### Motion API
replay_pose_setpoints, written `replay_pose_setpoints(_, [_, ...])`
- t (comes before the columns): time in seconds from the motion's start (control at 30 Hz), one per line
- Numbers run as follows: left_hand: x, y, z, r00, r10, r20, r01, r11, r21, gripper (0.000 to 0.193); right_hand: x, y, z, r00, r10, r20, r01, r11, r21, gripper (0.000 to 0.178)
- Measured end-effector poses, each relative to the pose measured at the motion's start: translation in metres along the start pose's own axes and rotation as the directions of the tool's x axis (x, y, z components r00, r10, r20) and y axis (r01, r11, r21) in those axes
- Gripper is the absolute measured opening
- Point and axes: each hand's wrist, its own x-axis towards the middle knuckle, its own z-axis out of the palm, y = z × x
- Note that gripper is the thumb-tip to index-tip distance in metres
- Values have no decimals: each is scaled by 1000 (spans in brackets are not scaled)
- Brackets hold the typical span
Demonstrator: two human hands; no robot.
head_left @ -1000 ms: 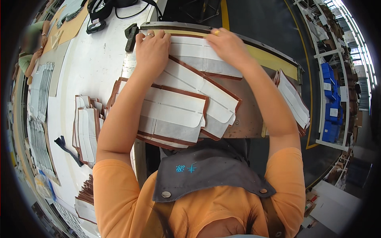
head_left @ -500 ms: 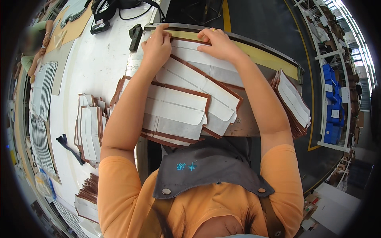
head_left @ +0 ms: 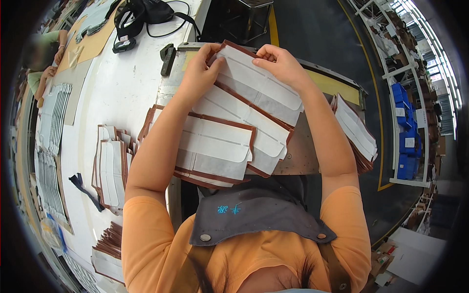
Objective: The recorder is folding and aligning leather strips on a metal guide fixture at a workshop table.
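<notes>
My left hand (head_left: 201, 73) pinches the far left corner of a white-faced panel with brown edges (head_left: 261, 84), thumb on its white face. On the same panel's far edge, my right hand (head_left: 283, 68) is closed with thumb and fingertips together. This panel is tilted, its far edge raised off the work surface. Beneath and nearer to me, a second such panel (head_left: 244, 117) lies at a slant. A stack of similar panels (head_left: 215, 139) lies in front of it, partly covered by my left forearm.
More panel stacks stand at the right edge of the metal work surface (head_left: 298, 146) and on the white table (head_left: 141, 73) to the left. A dark clamp-like block (head_left: 167, 59) sits by the table corner. Another person (head_left: 46, 63) works at far left. Shelving with blue bins (head_left: 409, 136) stands right.
Both hands have drawn slightly toward me, and the panel's far edge has lifted with them. My left fingers have closed on its corner, where they were stretched out at the far edge before.
</notes>
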Motion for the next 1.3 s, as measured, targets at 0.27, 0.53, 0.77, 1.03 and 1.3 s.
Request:
replay_pose_setpoints(0.27, [-3,11,11,990,114,-81,-123,985,-117,18,14,-30,9,969,-222,-105,232,968,94,21])
replay_pose_setpoints(0.53, [1,4,6,975,107,-194,-165,936,-311,18,9,-24,14,896,-416,-154,378,898,-224,13])
replay_pose_setpoints(0.77, [5,11,-4,792,465,-394,-352,877,327,50,9,-35,-32,509,-552,-661,498,815,-298,11])
replay_pose_setpoints(1.03, [-4,22,-6,787,570,-234,-299,685,665,33,-57,-11,23,906,349,-238,-9,579,815,20])
replay_pose_setpoints(1.3, [-20,-3,-5,947,86,309,-304,539,785,32,-79,-4,4,973,220,67,-229,952,204,33])
